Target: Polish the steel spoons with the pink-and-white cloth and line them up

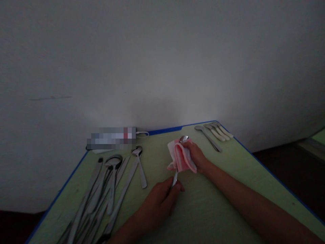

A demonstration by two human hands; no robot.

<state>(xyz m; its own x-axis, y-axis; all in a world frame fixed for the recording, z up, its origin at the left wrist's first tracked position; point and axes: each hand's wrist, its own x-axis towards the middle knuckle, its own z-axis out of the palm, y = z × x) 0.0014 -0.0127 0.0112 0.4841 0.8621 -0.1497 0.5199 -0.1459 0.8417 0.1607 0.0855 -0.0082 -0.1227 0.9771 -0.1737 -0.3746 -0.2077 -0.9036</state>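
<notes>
On a pale green table (157, 159), a person's left hand (162, 196) had its fingers closed around the handle of 1 metal spoon (175, 178), seemingly to steady it. The right hand's (198, 157) fingers pinched a folded pink-and-white cloth (180, 162) around the spoon's upper part, perhaps to press fabric against metal; the bowl showed beyond. Long-handled utensils (88, 203) lay heaped at left; pale-handled cutlery (219, 134) lay side by side at far right, perhaps as a separate group. No container showed.
</notes>
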